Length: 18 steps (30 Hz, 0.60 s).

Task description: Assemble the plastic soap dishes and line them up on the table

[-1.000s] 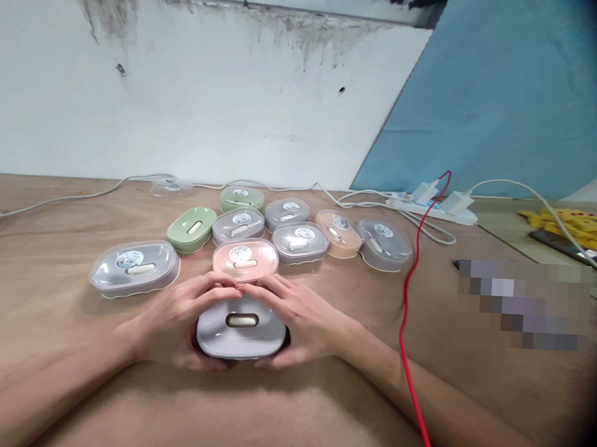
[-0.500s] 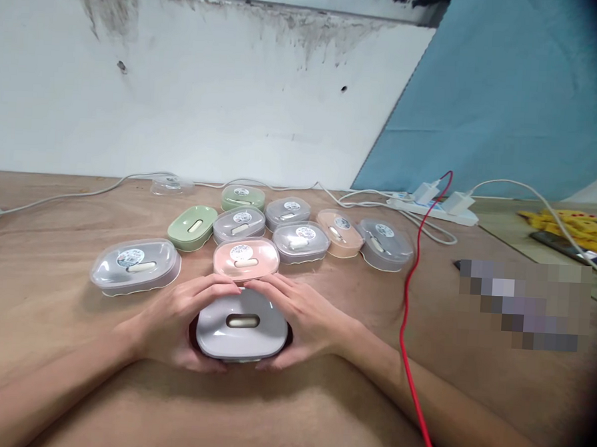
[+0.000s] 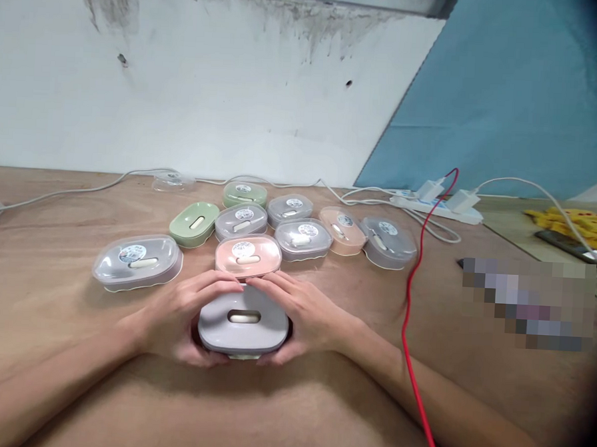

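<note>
Between my two hands is a grey oval plastic box [image 3: 243, 337], its smooth top facing me, with a slot in the middle holding a pale bar-shaped piece. My left hand [image 3: 188, 318] grips its left end, fingers over the far edge and thumb at the near edge. From the other end, my right hand [image 3: 298, 317] holds it in the same way. The box's underside is hidden. Just behind it, close to my fingertips, lies a pink box [image 3: 261, 268] under a clear cover with a round white label.
Several similar boxes stand behind: a grey box [image 3: 160, 269] at left, an uncovered-looking green box [image 3: 178, 224], and others further right. A clear cover [image 3: 173, 182] lies by the wall. A red cable [image 3: 407, 336] crosses my right forearm. A power strip [image 3: 472, 214] sits back right.
My view has shifted slightly. Both hands keep their grip on the grey box, which looks slightly tilted, with a little more of its near lower edge showing.
</note>
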Motion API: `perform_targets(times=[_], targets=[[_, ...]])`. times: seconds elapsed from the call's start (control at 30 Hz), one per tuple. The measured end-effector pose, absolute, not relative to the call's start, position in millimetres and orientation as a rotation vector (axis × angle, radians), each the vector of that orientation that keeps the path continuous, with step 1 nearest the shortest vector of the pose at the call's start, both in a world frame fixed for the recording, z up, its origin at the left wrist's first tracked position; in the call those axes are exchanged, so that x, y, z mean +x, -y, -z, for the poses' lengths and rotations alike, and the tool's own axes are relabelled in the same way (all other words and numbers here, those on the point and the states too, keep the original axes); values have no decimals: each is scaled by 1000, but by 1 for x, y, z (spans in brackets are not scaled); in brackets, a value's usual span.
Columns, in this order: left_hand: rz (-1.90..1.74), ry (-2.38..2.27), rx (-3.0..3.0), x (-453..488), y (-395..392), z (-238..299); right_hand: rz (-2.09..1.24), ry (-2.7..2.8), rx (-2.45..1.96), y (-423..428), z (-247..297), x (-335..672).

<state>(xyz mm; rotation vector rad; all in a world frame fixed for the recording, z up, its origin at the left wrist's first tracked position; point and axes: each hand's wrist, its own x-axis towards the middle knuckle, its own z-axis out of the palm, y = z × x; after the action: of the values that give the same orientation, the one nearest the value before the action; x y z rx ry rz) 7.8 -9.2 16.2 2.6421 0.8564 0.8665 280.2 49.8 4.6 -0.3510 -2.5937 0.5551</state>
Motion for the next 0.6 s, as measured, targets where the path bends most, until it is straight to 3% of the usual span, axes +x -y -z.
perform_targets(times=[0.6], targets=[[-931, -841, 2934, 9, 13, -7, -418, 2742, -424, -39, -12, 278]])
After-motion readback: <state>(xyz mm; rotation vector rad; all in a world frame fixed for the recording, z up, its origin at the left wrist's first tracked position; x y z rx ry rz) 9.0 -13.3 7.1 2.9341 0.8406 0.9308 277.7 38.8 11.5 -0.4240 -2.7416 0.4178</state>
